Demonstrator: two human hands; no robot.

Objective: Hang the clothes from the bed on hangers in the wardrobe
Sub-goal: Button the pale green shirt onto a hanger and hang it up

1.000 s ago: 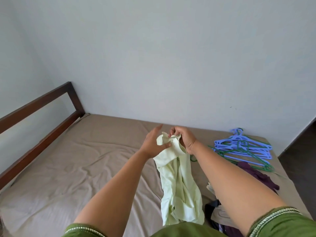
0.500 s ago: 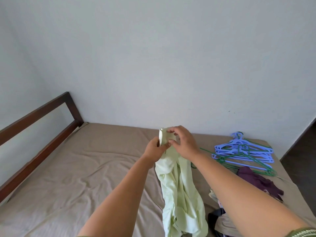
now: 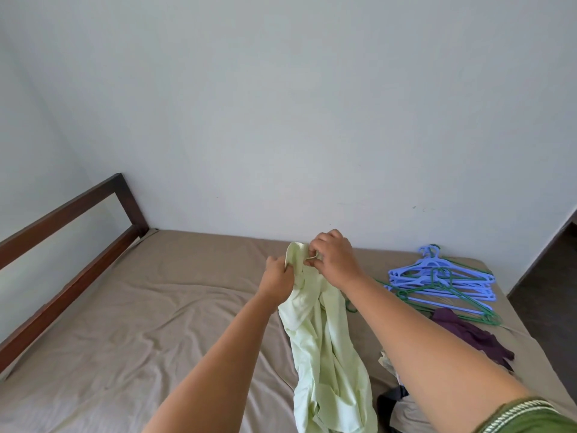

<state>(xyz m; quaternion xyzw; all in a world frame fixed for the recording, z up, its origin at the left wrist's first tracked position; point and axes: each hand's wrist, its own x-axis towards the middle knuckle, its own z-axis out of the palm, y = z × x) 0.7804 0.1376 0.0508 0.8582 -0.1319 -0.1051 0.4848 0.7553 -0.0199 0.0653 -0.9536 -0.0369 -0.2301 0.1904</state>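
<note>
A pale green garment (image 3: 324, 348) hangs from both my hands above the bed (image 3: 125, 323). My left hand (image 3: 278, 278) grips its upper edge from the left. My right hand (image 3: 335, 256) pinches the top of the cloth beside it, fingers curled over a small loop or fold. The garment's lower part drapes down onto the mattress. A pile of blue and green plastic hangers (image 3: 443, 279) lies on the bed's far right side. A dark purple garment (image 3: 468, 332) lies just in front of the hangers.
More clothes, pale and dark (image 3: 396, 392), lie bunched under my right forearm. A dark wooden headboard (image 3: 62, 245) runs along the bed's left side. A plain wall stands behind the bed. Dark floor (image 3: 549, 276) shows at the right.
Both hands have shifted along the garment's top edge and lifted it a little; the left hand closed from a loose touch into a grip. The camera tilted upward.
</note>
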